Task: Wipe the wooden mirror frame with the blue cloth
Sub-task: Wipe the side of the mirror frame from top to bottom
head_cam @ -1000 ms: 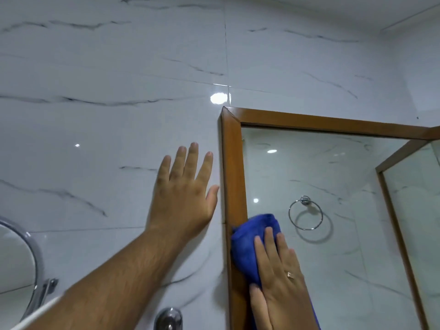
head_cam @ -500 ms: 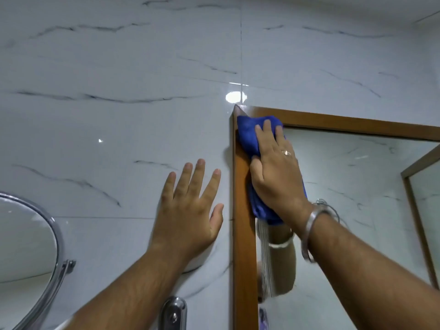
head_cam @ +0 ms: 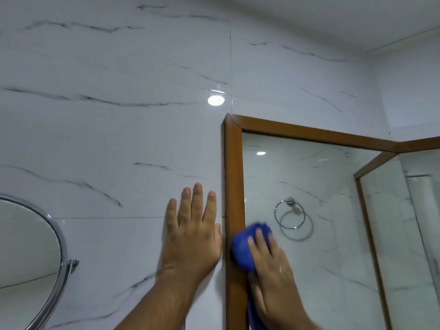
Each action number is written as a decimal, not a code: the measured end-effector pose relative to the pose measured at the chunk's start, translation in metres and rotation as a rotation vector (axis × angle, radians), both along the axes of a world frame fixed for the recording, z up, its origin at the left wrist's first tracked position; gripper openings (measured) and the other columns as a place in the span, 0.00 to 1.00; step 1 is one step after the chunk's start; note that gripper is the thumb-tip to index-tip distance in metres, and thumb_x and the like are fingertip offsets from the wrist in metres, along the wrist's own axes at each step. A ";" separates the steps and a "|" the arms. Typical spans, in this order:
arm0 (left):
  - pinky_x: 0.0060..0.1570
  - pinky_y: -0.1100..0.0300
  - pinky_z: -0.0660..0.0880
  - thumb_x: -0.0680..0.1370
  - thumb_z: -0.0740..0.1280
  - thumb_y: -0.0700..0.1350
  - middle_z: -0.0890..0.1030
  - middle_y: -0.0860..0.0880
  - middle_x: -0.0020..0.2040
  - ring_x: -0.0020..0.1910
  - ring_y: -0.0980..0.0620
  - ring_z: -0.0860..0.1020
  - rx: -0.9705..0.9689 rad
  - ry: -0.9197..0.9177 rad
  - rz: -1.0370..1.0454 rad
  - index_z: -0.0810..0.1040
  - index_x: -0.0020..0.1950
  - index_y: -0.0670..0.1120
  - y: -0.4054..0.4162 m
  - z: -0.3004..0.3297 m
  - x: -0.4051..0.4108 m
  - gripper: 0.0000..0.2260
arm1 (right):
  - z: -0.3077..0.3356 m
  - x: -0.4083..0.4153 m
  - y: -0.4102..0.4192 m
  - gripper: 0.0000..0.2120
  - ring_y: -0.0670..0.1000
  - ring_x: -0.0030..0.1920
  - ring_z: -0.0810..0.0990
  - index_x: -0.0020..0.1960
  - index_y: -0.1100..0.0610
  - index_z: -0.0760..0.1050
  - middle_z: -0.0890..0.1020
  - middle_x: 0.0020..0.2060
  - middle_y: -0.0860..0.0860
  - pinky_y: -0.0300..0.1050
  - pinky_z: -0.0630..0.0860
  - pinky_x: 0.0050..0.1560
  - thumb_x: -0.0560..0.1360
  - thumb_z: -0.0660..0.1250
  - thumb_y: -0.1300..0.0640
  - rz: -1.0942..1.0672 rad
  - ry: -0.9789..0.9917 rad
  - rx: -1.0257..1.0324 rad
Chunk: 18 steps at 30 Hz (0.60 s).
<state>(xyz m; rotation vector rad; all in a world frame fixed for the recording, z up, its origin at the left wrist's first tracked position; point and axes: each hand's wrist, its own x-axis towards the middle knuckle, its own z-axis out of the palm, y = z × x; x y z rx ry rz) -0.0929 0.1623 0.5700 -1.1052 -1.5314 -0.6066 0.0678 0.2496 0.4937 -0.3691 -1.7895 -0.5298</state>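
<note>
Left hand (head_cam: 191, 236): flat and fully spread, palm against the white marble-veined wall tile (head_cam: 107, 144), fingers pointing up, slightly splayed. Holds nothing. Thumb edge just beside the outer edge of the wooden mirror frame (head_cam: 234, 177), contact with the wood not clear.

Right hand (head_cam: 269, 270): pressed over the blue cloth (head_cam: 241, 248), fingers extended and laid across the bunched fabric, not curled into a fist. Blurred, so exact finger placement hard to read. Thumb side low, toward the frame's inner edge. Palm covers the cloth's lower part; a strip of blue trails down beneath the wrist at the bottom edge of view.

Blue cloth: wadded, pinned between right hand and the frame's left vertical rail, in its lower visible stretch, overlapping both the wood and the margin of the mirror glass (head_cam: 297, 270).

Frame: left rail runs up to a mitred top corner, top rail slopes off to the right.

Reflected in the glass: chrome towel ring (head_cam: 289, 212), marble tile, a second wooden-edged panel at right.

Far left: round chrome-rimmed mirror (head_cam: 28, 246) on a wall bracket, well apart from both hands.
</note>
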 end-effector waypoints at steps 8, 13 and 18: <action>0.75 0.35 0.55 0.78 0.52 0.56 0.57 0.37 0.80 0.79 0.36 0.57 0.034 0.024 0.008 0.60 0.80 0.45 0.001 0.002 0.001 0.31 | 0.232 -0.016 0.005 0.28 0.61 0.77 0.51 0.76 0.54 0.56 0.57 0.77 0.54 0.56 0.51 0.76 0.77 0.56 0.59 0.026 0.191 -0.055; 0.76 0.37 0.53 0.78 0.55 0.56 0.56 0.38 0.81 0.79 0.37 0.55 0.048 0.010 0.036 0.57 0.81 0.46 0.001 0.001 0.002 0.32 | 0.191 -0.016 0.010 0.29 0.57 0.77 0.53 0.76 0.53 0.57 0.58 0.77 0.52 0.52 0.51 0.76 0.75 0.56 0.55 0.064 0.179 -0.025; 0.77 0.39 0.50 0.79 0.54 0.56 0.54 0.39 0.81 0.80 0.39 0.53 0.073 -0.001 0.018 0.55 0.81 0.47 0.004 -0.011 0.002 0.32 | 0.011 0.000 0.003 0.34 0.52 0.78 0.52 0.76 0.50 0.57 0.58 0.77 0.48 0.51 0.51 0.76 0.71 0.61 0.53 0.118 0.121 -0.105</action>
